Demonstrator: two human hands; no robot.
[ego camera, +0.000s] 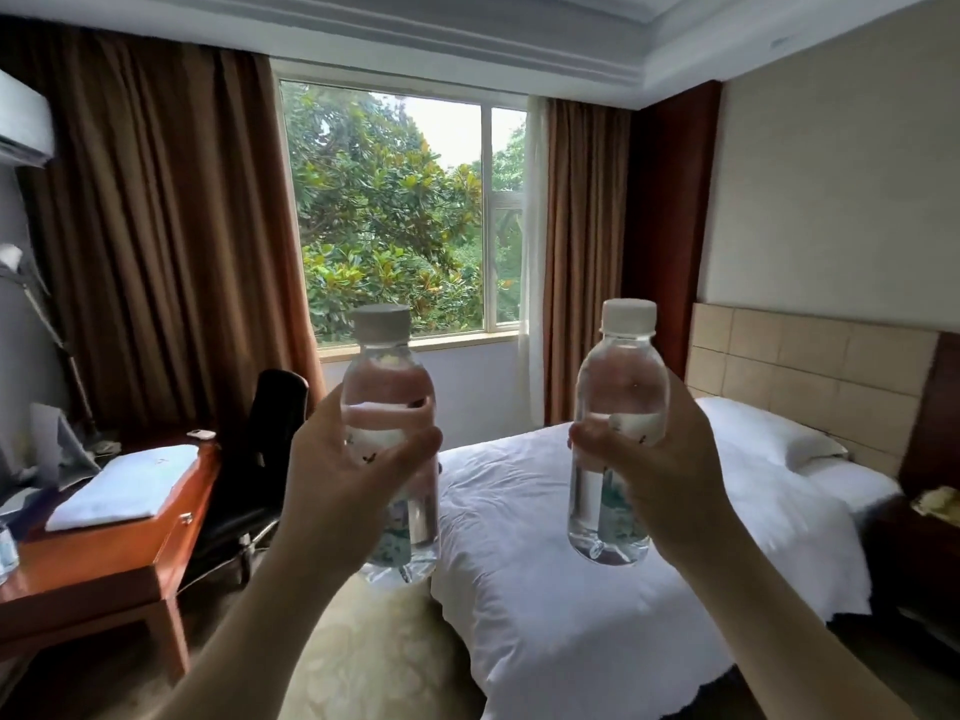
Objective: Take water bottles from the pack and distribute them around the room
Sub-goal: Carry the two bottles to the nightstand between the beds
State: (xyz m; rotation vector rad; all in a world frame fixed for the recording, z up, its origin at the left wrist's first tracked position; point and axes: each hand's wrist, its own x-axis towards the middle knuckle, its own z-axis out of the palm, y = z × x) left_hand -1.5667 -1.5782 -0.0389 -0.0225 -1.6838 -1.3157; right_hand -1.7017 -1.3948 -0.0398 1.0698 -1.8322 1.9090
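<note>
I hold two clear water bottles with white caps upright in front of me, at chest height. My left hand (pixel 337 459) is wrapped around the middle of the left bottle (pixel 387 376). My right hand (pixel 660 459) grips the right bottle (pixel 621 376) around its label. Both bottles are full and capped. Another small bottle (pixel 6 550) stands at the left edge of the desk, cut off by the frame. The pack is not in view.
A wooden desk (pixel 119 553) with a folded white towel (pixel 124 485) stands on the left, a black chair (pixel 260 459) beside it. A white bed (pixel 597 589) with a pillow (pixel 753 433) fills the right. A dark nightstand (pixel 919 543) sits far right. Carpet (pixel 374 657) lies between desk and bed.
</note>
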